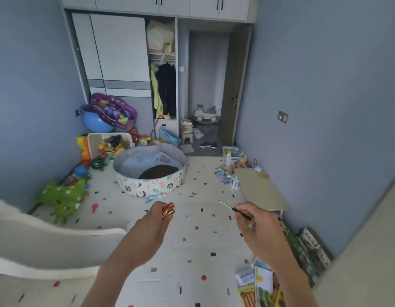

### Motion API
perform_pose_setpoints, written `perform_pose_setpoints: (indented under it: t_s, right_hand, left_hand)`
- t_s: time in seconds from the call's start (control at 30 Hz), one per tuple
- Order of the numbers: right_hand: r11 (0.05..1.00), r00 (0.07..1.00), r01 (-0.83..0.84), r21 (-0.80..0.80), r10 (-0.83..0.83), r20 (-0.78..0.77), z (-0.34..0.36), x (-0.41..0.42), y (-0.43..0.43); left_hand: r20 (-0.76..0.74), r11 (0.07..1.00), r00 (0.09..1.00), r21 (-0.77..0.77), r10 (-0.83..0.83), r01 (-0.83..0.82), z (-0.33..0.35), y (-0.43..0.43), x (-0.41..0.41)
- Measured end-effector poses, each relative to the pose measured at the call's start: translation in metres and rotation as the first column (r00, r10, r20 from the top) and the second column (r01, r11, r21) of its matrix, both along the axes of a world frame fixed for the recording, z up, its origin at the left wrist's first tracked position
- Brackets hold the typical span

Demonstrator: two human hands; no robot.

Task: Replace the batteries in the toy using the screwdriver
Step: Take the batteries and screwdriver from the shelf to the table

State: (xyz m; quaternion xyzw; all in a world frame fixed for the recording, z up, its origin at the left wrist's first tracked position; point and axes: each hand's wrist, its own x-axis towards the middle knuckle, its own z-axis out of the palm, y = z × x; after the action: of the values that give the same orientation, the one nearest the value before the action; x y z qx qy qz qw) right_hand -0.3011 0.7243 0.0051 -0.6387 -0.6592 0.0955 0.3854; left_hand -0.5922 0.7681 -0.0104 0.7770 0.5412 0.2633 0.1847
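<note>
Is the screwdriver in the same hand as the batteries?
No, the left hand holds the batteries, while the right hand pinches the screwdriver.

Both forearms outstretched, left hand (156,218) fisted round batteries (169,209), right hand (256,222) in a pinch on the screwdriver (235,209)

A round fabric play pool (147,187) sits near the far edge of the patterned floor mat (203,247). A green plush toy (61,196) lies along the mat's left edge. A low beige table (260,189) stands by its right edge, and picture books (264,284) lie at its near right corner.
</note>
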Motion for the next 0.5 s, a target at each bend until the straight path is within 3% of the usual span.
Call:
perform_pose_setpoints:
  t_s: [0.5]
  right_hand:
    - [0.995,0.995,-0.093,0.041,0.094,-0.023,0.001,0.034,0.363]
  left_hand:
    - [-0.063,0.988,0.988,0.071,0.139,-0.135,0.010,0.323,0.019]
